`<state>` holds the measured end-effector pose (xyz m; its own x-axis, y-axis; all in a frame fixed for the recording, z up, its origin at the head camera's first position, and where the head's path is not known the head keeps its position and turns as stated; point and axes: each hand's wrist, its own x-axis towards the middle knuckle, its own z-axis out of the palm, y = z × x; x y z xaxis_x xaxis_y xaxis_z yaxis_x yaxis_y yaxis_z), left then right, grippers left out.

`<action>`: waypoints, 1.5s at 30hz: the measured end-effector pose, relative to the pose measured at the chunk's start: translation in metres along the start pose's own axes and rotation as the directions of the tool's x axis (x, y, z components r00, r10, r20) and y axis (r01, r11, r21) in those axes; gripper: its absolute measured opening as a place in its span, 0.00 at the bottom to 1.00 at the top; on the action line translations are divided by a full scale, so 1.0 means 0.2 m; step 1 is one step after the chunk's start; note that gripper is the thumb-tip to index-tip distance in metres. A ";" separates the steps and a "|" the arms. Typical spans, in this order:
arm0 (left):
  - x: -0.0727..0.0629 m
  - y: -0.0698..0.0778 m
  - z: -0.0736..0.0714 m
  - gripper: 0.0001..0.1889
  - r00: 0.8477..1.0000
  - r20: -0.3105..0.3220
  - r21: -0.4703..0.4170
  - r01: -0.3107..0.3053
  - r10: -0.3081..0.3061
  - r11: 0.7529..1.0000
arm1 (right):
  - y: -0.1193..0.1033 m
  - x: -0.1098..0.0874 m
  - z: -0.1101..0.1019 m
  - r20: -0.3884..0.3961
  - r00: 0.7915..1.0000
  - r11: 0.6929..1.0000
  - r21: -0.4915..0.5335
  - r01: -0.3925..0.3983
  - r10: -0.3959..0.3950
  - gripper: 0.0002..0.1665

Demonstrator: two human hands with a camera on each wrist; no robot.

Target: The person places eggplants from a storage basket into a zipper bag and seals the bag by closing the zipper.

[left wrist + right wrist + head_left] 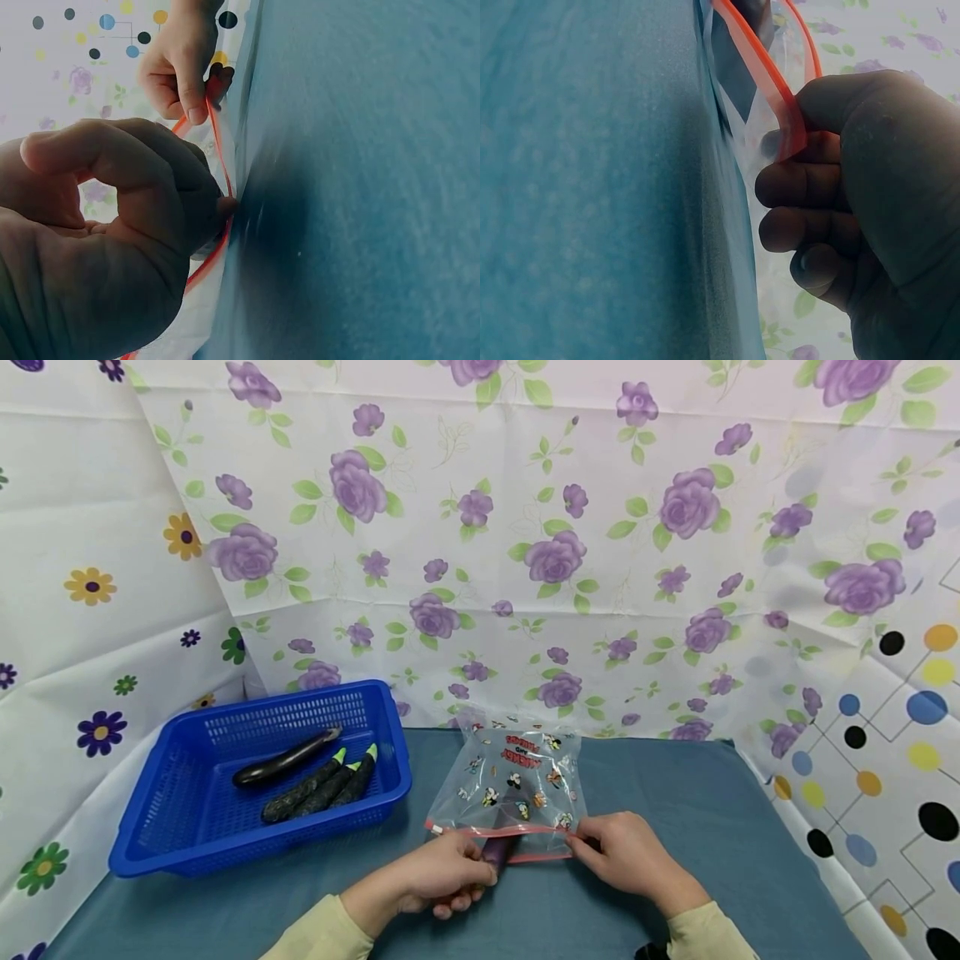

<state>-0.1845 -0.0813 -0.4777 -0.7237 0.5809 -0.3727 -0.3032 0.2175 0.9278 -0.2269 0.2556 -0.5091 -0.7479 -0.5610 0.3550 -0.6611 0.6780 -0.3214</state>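
Observation:
A clear zip bag (pixel 517 777) with cartoon print and a red zip edge (pixel 774 90) lies on the table, its mouth facing me and parted. My left hand (pixel 442 872) grips the near end of a dark purple eggplant (pixel 498 850), whose far part reaches through the mouth into the bag. In the left wrist view the curled fingers of that hand (pixel 127 187) hide most of the eggplant. At the bag's right corner my right hand (pixel 630 856) pinches the red edge between thumb and forefinger. The right wrist view shows that hand's (pixel 885 187) other fingers curled below the edge.
On the left stands a blue plastic basket (pixel 270 852). Inside lie another glossy eggplant (pixel 285 760) and three dark bumpy cucumbers (pixel 322 789) with light green tips. A blue-grey cloth (pixel 712 802) covers the table, and patterned curtains (pixel 480 568) hang around it.

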 end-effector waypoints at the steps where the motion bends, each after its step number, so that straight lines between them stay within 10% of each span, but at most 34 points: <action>1: 0.00 0.00 0.01 0.12 1.000 0.003 -0.005 0.000 0.000 1.000 | 0.00 0.00 0.00 -0.002 1.000 1.000 -0.001 -0.001 0.001 0.21; 25: 0.03 -0.04 0.02 0.27 0.997 -0.058 0.054 -0.045 0.048 0.998 | -0.01 0.00 -0.01 0.017 1.000 1.000 0.027 -0.006 0.006 0.21; 45: 0.04 -0.02 0.07 0.15 0.996 -0.087 0.024 -0.023 0.025 0.999 | -0.01 -0.01 -0.01 0.006 1.000 1.000 0.029 -0.008 0.008 0.21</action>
<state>-0.1803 -0.0678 -0.4848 -0.7823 0.5157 -0.3494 -0.2713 0.2228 0.9364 -0.2250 0.2564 -0.5079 -0.7534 -0.5582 0.3476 -0.6566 0.6683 -0.3497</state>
